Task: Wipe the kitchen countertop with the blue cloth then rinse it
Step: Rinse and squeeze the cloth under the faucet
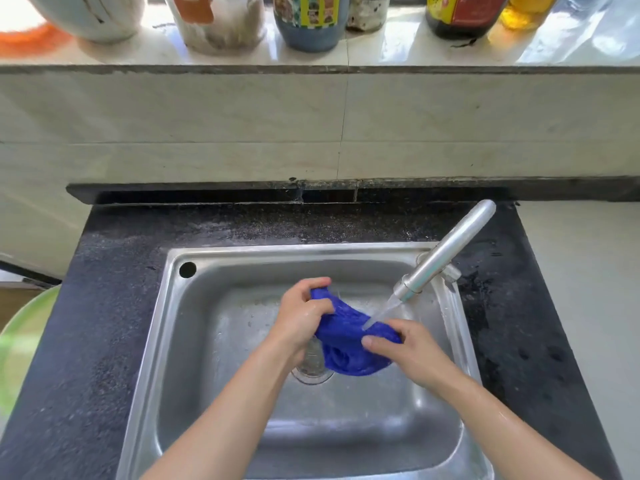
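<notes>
Progress: wiping looks finished; the rinse is underway, wringing probably left.
Cloth: blue cloth [349,344] stretched over the sink [214,327], under the tap [446,251] stream.
Left hand [301,317]: fingers curled round the cloth's far end.
Right hand [412,348]: pinching the near corner, fingertips partly hidden.

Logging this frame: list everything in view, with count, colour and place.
countertop: one, dark speckled, below the tiled wall
sink: one, steel, set in the countertop
faucet: one, silver, sink's right rear corner, running
blue cloth: one, blue, over the sink under the faucet's stream
drain: one, steel, sink floor, beneath the cloth
jars and bottles: about six, mixed colours, ledge above the tiles
basin: one, green, left edge, blurred
left hand: one, grips the cloth's left end
right hand: one, pinches the cloth's right end
</notes>
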Tool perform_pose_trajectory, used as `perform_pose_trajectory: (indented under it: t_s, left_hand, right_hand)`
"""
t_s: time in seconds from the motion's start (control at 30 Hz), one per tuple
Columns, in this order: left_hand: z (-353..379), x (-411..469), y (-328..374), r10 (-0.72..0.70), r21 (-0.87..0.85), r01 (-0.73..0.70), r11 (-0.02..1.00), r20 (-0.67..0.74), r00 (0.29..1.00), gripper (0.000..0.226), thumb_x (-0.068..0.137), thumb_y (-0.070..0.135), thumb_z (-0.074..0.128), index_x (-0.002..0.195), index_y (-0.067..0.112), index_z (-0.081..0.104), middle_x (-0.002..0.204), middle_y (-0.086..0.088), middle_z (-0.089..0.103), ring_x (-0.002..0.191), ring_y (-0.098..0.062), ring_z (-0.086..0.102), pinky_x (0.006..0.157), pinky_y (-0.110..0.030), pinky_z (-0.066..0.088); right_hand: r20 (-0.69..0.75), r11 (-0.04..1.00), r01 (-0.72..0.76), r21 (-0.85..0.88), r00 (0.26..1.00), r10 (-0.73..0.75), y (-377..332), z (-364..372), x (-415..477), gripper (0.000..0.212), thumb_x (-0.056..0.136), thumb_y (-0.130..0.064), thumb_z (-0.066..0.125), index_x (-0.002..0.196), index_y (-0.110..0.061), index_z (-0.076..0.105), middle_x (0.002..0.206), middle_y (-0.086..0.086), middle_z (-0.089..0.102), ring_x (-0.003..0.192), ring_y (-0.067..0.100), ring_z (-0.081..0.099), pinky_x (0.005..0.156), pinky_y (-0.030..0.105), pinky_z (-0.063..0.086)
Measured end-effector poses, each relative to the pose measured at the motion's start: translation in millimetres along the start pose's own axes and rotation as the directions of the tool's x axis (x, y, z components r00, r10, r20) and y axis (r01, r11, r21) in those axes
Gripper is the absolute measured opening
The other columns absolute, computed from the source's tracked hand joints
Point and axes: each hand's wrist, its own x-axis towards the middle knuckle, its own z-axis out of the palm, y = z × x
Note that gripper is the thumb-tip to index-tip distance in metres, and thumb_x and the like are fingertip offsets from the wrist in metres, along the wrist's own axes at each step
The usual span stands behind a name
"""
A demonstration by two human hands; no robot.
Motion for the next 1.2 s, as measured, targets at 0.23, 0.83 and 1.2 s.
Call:
perform_pose_trajectory:
  t_s: [0.23, 0.83, 1.2]
  left_hand:
    - [4, -3, -46, -0.527, -0.169, 0.523, 0.835, 0.029, 0.850, 0.047, 0.093, 0.047, 0.055, 0.134, 0.025, 0.048, 0.134, -0.006, 0.045, 0.125, -0.034, 0.046, 0.083, -0.057, 0.047]
    - [67, -32, -22, -0.174, -0.420, 0.159, 0.894, 0.003, 0.985, 0.032, 0.095, 0.031, 0.053, 0.081, 0.010, 0.073, 0.080, -0.012, 0.072, 0.071, -0.022, 0.066, 0.063, -0.029, 0.051]
    - [16, -27, -27, -0.204, -0.349, 0.163, 0.923, -0.084, 0.975, 0.042, 0.096, 0.057, 0.041, 0.096, 0.021, 0.063, 0.096, -0.007, 0.072, 0.084, -0.027, 0.068, 0.080, -0.041, 0.050]
  right_hand:
    - [-0.320, 0.999, -0.024, 0.039, 0.947, 0.035, -25, 25, 0, 0.019, 0.074, -0.022, 0.075, 0.080, -0.011, 0.061, 0.070, 0.005, 0.064, 0.067, 0.014, 0.056, 0.067, 0.027, 0.043]
    - [-0.345, 0.728, 0.033, 0.685, 0.895, 0.284, -51, 43, 22, 0.019, 0.078, -0.020, 0.060, 0.077, -0.002, 0.061, 0.066, 0.010, 0.058, 0.064, 0.024, 0.055, 0.065, 0.035, 0.047]
    - [-0.599, 0.933, -0.046, 0.358, 0.755, 0.267, -48, 43, 5, 0.022, 0.092, -0.017, 0.051, 0.075, -0.003, 0.056, 0.070, 0.003, 0.054, 0.069, 0.020, 0.048, 0.061, 0.030, 0.038]
